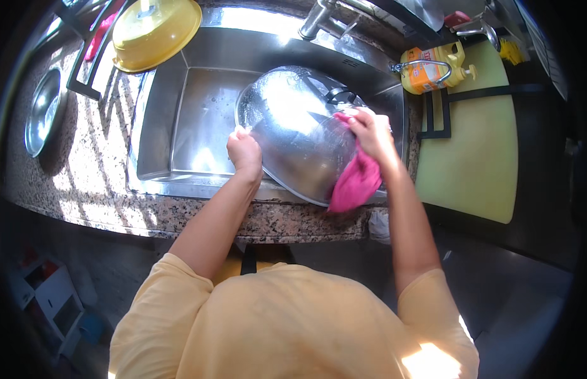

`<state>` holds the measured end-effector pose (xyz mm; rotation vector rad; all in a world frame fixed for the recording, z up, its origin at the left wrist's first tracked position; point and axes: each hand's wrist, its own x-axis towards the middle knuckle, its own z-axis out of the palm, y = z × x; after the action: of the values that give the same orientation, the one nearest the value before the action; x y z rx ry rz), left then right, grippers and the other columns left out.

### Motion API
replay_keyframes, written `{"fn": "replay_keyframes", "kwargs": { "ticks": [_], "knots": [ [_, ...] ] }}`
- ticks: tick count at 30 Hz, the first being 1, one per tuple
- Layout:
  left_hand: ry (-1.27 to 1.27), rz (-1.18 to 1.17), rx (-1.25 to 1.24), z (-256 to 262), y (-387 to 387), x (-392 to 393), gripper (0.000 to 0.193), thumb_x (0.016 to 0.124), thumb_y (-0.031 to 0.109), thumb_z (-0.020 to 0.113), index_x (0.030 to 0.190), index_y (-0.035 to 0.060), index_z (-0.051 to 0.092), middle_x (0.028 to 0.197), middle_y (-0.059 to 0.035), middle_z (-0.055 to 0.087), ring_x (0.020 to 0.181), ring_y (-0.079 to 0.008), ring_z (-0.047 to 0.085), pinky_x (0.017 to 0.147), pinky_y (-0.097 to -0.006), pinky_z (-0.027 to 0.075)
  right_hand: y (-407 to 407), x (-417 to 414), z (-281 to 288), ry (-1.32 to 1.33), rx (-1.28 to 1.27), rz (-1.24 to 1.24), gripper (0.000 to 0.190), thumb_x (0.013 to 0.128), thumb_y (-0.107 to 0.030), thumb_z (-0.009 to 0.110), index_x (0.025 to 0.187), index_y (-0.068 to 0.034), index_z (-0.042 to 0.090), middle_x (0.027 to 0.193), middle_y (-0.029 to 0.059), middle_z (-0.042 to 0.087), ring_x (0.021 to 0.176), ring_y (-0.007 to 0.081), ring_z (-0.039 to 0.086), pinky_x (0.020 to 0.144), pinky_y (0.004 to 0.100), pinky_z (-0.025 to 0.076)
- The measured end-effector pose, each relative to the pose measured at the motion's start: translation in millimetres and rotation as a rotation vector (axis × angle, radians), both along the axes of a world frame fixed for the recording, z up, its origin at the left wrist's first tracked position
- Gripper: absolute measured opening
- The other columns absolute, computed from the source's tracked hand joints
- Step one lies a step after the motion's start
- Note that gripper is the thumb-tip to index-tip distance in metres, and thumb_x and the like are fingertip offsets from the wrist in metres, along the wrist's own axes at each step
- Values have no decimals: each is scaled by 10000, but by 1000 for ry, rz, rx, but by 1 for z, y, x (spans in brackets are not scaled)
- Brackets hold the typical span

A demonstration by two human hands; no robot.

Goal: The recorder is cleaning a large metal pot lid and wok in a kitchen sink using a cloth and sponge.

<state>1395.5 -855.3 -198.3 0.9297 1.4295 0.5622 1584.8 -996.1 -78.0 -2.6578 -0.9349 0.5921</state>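
Note:
A large domed metal pan lid (298, 137) with a dark handle is tilted over the right part of the stainless steel sink (153, 113). My left hand (245, 150) grips the lid's left rim. In my right hand (370, 132) is a pink cloth (357, 182), bunched against the lid's right side near the handle; its loose end hangs by the sink's front edge. Drops or suds show on the shiny dome. What lies under the lid is hidden.
Behind the sink stands a metal faucet (317, 21). A yellow basin (156, 38) and a round metal dish (46, 112) are to the left. On the right are a yellow pump bottle (426, 68), a pale green board (469, 156) and black rack bars.

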Motion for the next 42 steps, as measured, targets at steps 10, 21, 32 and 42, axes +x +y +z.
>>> {"fn": "replay_keyframes", "kwargs": {
  "ticks": [10, 21, 32, 42],
  "knots": [
    [43, -28, 36, -8, -2, -15, 311, 952, 191, 344, 923, -31, 560, 850, -83, 593, 750, -166, 549, 683, -303, 459, 11, -25, -2, -56, 123, -11, 265, 829, -358, 592, 1051, -242, 679, 1048, 23, 649, 1068, 352, 496, 938, 404, 408],
    [-122, 18, -44, 14, -2, -14, 245, 937, 162, 400, 904, -30, 549, 869, -98, 588, 793, -179, 569, 704, -303, 482, -41, 49, 26, 897, 1215, -465, 246, 945, -168, 515, 1173, -79, 487, 980, 4, 565, 882, 88, 543, 797, 256, 469],
    [-96, -32, -53, 5, 1, -12, 381, 978, 272, 333, 974, -45, 545, 943, -118, 587, 832, -199, 550, 746, -306, 456, -59, 34, -15, -30, 374, -282, 563, 753, -265, 666, 1266, -126, 478, 1107, 222, 516, 1040, 343, 522, 941, 389, 397],
    [-90, -27, -68, 16, 2, -11, 388, 980, 282, 334, 969, -47, 540, 950, -120, 581, 837, -201, 545, 759, -307, 454, -41, -47, 6, -229, 249, -387, 971, 656, -389, 762, 1429, -252, 190, 1446, 216, 137, 1264, 487, 259, 1042, 520, 274]
  ]
}}
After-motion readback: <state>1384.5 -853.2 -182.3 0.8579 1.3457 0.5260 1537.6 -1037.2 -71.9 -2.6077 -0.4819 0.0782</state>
